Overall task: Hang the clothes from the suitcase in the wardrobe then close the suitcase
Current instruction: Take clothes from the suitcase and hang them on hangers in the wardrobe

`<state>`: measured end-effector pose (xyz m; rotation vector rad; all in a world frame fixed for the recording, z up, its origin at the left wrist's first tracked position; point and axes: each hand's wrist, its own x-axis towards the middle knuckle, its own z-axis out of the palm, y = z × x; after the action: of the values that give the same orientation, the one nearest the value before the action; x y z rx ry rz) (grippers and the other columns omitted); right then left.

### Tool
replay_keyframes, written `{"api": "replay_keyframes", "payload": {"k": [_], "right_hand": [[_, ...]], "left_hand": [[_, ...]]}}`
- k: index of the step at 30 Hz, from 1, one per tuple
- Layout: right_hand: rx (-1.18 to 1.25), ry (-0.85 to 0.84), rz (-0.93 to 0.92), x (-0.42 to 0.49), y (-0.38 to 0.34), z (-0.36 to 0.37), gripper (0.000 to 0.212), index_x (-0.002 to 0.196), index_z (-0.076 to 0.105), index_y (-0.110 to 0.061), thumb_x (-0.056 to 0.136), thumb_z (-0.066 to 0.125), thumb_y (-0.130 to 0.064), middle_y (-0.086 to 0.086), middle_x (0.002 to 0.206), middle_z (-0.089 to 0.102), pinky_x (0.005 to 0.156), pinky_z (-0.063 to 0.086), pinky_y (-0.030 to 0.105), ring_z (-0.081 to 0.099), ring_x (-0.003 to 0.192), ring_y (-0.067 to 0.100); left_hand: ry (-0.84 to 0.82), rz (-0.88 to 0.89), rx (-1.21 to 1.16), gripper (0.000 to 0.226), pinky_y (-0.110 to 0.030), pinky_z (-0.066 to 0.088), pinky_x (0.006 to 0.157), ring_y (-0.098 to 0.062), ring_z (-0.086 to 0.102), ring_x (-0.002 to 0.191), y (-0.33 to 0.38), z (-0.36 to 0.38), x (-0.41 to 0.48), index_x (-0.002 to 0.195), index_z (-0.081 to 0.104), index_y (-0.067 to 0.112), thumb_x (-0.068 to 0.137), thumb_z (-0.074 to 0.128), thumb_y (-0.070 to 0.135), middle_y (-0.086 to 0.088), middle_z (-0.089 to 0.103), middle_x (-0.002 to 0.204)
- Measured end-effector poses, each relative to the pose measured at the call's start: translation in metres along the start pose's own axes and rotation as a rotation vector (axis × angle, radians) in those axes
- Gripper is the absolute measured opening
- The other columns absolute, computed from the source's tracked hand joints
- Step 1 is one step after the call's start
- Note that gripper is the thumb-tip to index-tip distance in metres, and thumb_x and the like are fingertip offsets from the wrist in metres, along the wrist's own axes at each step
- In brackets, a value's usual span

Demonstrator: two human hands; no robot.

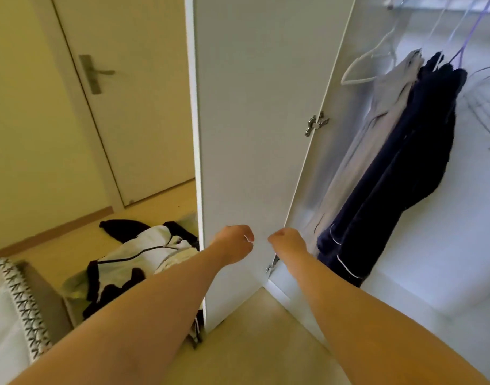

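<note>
1. Your left hand (232, 243) and right hand (287, 241) are hovering close together, not touching, in front of the open wardrobe door (252, 120). The fingers of both are clenching on nothing visible.
2. A grey garment (385, 107) and a navy garment (421, 140) are hanging side by side in the wardrobe (460, 218).
3. Black-and-white clothes (143, 254) are lying piled on the pale green suitcase (73, 284), on the floor left of the door.

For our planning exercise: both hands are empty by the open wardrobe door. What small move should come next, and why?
Probably reach the left hand down to the black-and-white clothes heaped left of the wardrobe door. Both it and the right hand hold nothing, a grey garment and a navy garment already hang, and a white hanger is free.
</note>
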<state>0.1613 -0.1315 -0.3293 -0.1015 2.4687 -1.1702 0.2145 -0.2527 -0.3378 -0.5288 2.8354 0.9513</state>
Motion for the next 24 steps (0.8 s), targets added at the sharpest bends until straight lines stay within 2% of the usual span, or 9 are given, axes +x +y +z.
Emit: {"api": "replay_keyframes", "payload": {"k": [4,8,10,13,16,18,20,22,24], "right_hand": [[-0.101,-0.129,0.071,0.006,0.001,0.056,0.015,0.076,0.046,-0.009,0.091,0.044,-0.01,0.001,0.066,0.042,0.067,0.035,0.026,0.045,0.075,0.023],[-0.178,-0.265,0.133,0.012,0.003,0.118,0.026,0.063,0.036,-0.017,0.088,0.04,-0.011,0.001,0.068,0.04,0.051,0.028,0.023,0.038,0.06,0.017],[-0.208,-0.345,0.145,0.014,0.002,0.145,0.022,0.068,0.039,-0.018,0.089,0.041,-0.013,0.002,0.074,0.044,0.053,0.03,0.023,0.039,0.061,0.015],[-0.263,-0.455,0.14,0.018,-0.009,0.19,0.011,0.094,0.052,-0.012,0.091,0.042,-0.014,0.006,0.088,0.052,0.065,0.038,0.027,0.048,0.075,0.02],[-0.274,-0.541,0.147,0.026,-0.023,0.24,0.029,0.111,0.058,-0.012,0.087,0.04,-0.009,0.005,0.071,0.04,0.052,0.026,0.029,0.032,0.057,0.016],[-0.293,-0.579,0.158,0.034,-0.032,0.273,0.018,0.089,0.056,-0.017,0.086,0.04,-0.008,0.002,0.065,0.034,0.047,0.02,0.026,0.026,0.052,0.014],[-0.308,-0.57,0.172,0.043,-0.039,0.298,0.021,0.068,0.043,-0.017,0.088,0.041,-0.01,-0.001,0.063,0.037,0.048,0.024,0.024,0.03,0.052,0.013],[-0.317,-0.576,0.156,0.055,-0.045,0.326,0.029,0.063,0.04,-0.021,0.09,0.044,-0.013,-0.003,0.065,0.042,0.052,0.031,0.022,0.036,0.055,0.011],[-0.33,-0.568,0.163,0.064,-0.048,0.342,0.034,0.059,0.036,-0.019,0.091,0.041,-0.009,-0.001,0.062,0.038,0.048,0.028,0.021,0.033,0.052,0.012]], "left_hand": [[-0.028,-0.071,0.001,0.024,-0.028,0.048,0.093,-0.02,0.058,0.106,-0.055,-0.004,-0.004,0.107,0.063,0.024,0.092,0.045,0.021,0.001,0.061,0.118],[-0.059,-0.174,-0.004,0.024,-0.029,0.049,0.088,-0.019,0.058,0.104,-0.111,-0.009,-0.001,0.107,0.063,0.026,0.091,0.044,0.022,0.002,0.061,0.117],[-0.057,-0.224,-0.014,0.027,-0.03,0.047,0.088,-0.02,0.057,0.107,-0.136,-0.011,0.0,0.112,0.061,0.021,0.093,0.042,0.021,-0.001,0.061,0.12],[-0.024,-0.309,-0.044,0.03,-0.028,0.044,0.089,-0.022,0.056,0.112,-0.178,-0.019,0.0,0.118,0.061,0.014,0.095,0.041,0.017,-0.005,0.061,0.121],[-0.059,-0.394,-0.071,0.033,-0.031,0.044,0.096,-0.024,0.052,0.118,-0.221,-0.027,-0.001,0.125,0.055,0.016,0.097,0.038,0.018,-0.006,0.054,0.131],[-0.068,-0.464,-0.116,0.031,-0.036,0.047,0.096,-0.026,0.054,0.113,-0.252,-0.031,0.001,0.123,0.055,0.017,0.097,0.039,0.021,-0.007,0.056,0.127],[-0.077,-0.514,-0.133,0.031,-0.038,0.05,0.091,-0.027,0.057,0.106,-0.28,-0.035,0.005,0.119,0.058,0.014,0.097,0.038,0.02,-0.009,0.06,0.118],[-0.085,-0.552,-0.163,0.031,-0.037,0.052,0.085,-0.028,0.059,0.099,-0.313,-0.04,0.011,0.113,0.06,0.01,0.096,0.035,0.017,-0.011,0.062,0.11],[-0.079,-0.589,-0.213,0.03,-0.035,0.051,0.081,-0.028,0.06,0.096,-0.336,-0.042,0.015,0.11,0.061,0.01,0.095,0.035,0.017,-0.011,0.063,0.107]]}}
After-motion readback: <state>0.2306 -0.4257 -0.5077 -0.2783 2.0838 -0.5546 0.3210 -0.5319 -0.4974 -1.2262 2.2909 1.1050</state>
